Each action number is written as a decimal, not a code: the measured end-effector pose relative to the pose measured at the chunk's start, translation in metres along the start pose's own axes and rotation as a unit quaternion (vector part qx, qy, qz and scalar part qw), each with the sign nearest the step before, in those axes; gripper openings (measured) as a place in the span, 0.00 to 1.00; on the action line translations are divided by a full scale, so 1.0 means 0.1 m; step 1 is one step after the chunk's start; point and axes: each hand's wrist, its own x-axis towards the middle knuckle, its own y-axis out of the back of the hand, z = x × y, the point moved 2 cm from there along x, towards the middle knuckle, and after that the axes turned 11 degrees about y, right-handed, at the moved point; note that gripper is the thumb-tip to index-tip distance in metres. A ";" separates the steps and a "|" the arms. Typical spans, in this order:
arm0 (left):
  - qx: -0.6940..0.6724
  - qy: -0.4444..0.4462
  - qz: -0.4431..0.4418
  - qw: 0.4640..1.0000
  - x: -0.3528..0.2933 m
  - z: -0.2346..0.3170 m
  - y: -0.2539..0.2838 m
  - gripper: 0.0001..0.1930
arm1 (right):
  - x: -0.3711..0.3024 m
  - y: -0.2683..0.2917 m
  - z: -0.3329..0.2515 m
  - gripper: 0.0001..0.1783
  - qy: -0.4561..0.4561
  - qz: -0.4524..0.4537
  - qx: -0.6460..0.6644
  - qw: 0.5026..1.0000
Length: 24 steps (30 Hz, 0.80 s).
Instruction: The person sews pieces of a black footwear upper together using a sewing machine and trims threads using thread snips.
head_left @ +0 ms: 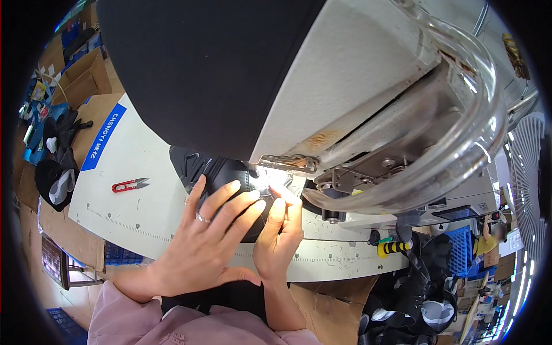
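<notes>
A black shoe upper point(230, 173) with stitched lines and a patterned end lies on the white bed of a sewing machine point(345, 75). My left hand point(210, 241), a ring on one finger, rests on the upper with its fingers spread. Close by, my right hand point(278, 236) has thumb and forefinger pinched at the upper's right edge, under the lamp-lit needle area point(265, 179). Glare and the machine head hide the needle itself and part of the upper. Red-handled thread snips point(130, 185) lie on the table to the left.
A clear curved tube point(489, 115) loops round the machine head. Black shoe pieces point(57, 178) lie at the far left, and more shoe pieces point(420, 293) are heaped at lower right. A black-and-yellow roll point(394, 248) sits by the table's right edge. Behind stands a fan point(528, 172).
</notes>
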 end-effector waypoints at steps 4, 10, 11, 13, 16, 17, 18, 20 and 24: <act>0.129 -0.033 0.130 0.983 -0.01 -0.07 -0.39 0.20 | 0.09 0.21 0.16 0.12 0.012 -0.064 0.043 0.997; 0.035 -0.034 0.107 0.993 -0.07 -0.27 -0.46 0.21 | 0.59 0.24 0.82 0.13 0.006 -0.157 -0.018 0.987; 0.036 -0.036 0.083 0.995 -0.05 -0.29 -0.45 0.21 | 0.64 0.18 0.93 0.13 -0.006 -0.182 -0.014 0.983; 0.027 -0.050 0.093 0.994 -0.03 -0.31 -0.41 0.22 | 0.64 0.05 1.08 0.18 -0.073 -0.158 0.379 0.909; 0.011 -0.054 0.092 0.994 0.00 -0.36 -0.38 0.21 | 0.58 -0.06 1.19 0.22 -0.103 -0.094 0.521 0.842; 0.006 -0.060 0.093 0.994 0.02 -0.39 -0.37 0.21 | 0.55 -0.08 1.19 0.20 -0.102 -0.042 0.513 0.851; 0.002 -0.059 0.092 0.994 0.04 -0.42 -0.36 0.21 | 0.52 -0.11 1.19 0.18 -0.137 0.002 0.507 0.851; -0.039 -0.073 0.107 0.991 0.09 -0.49 -0.33 0.22 | 0.48 -0.18 1.09 0.13 -0.112 0.036 0.538 0.834; -0.061 -0.083 0.094 0.990 0.15 -0.56 -0.28 0.25 | 0.41 -0.21 0.91 0.07 -0.062 0.093 0.430 0.896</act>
